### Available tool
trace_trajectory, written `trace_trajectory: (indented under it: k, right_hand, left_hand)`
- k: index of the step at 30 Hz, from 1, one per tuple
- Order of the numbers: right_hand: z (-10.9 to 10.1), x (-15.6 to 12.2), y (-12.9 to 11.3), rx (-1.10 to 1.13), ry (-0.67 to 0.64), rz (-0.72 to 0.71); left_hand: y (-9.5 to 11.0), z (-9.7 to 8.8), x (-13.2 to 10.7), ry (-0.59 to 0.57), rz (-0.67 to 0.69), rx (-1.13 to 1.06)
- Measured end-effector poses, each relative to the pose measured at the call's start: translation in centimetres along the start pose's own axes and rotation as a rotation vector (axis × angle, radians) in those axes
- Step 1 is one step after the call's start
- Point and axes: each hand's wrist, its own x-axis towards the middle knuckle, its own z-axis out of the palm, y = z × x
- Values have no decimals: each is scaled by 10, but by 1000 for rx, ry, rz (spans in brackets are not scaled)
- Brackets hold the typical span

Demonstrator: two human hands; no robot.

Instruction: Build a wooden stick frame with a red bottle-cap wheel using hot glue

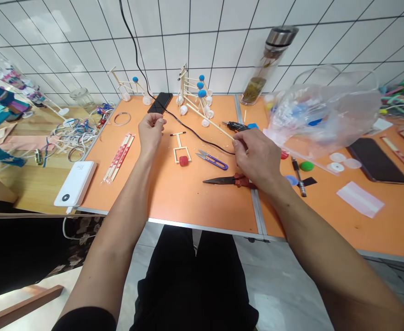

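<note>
My left hand (150,130) is raised over the orange table (174,193) with its fingers curled in a pinch; what they hold is too small to see. My right hand (255,154) is closed on the near end of a long thin wooden stick (208,120) that slants up toward a stick model with blue and white caps (195,94). Between my hands lies a small stick frame with a red cap (181,154). Purple snips (213,160) and red-handled scissors (227,180) lie just left of my right hand. A black glue gun (235,125) rests behind it.
A black cable (136,50) runs down the tiled wall across the table. A pack of chopsticks (119,157), a white power bank (76,183), a black phone (160,102), a glass bottle (269,62), a plastic bag of caps (322,112) and another phone (377,160) lie around.
</note>
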Motion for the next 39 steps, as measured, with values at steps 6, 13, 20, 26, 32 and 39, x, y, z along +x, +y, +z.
trace_trajectory:
  k: [6,13,20,26,32,39]
  right_hand:
    - [3,2,6,12,48,-16]
    - [3,4,11,24,75,-30]
    - [4,3,7,13,47,-32]
    - [7,0,3,3,11,-56]
    - [9,-4,-3,-26,-32,-89]
    - [13,-10,-12,-43,-88,-121]
  left_hand:
    - [-13,13,15,-177,185,308]
    - [-32,31,35,-499,354,549]
    - [-44,35,44,-570,412,645]
    - [-53,36,44,-577,397,648]
    - [-64,37,51,-556,461,695]
    - [-66,36,52,-564,457,719]
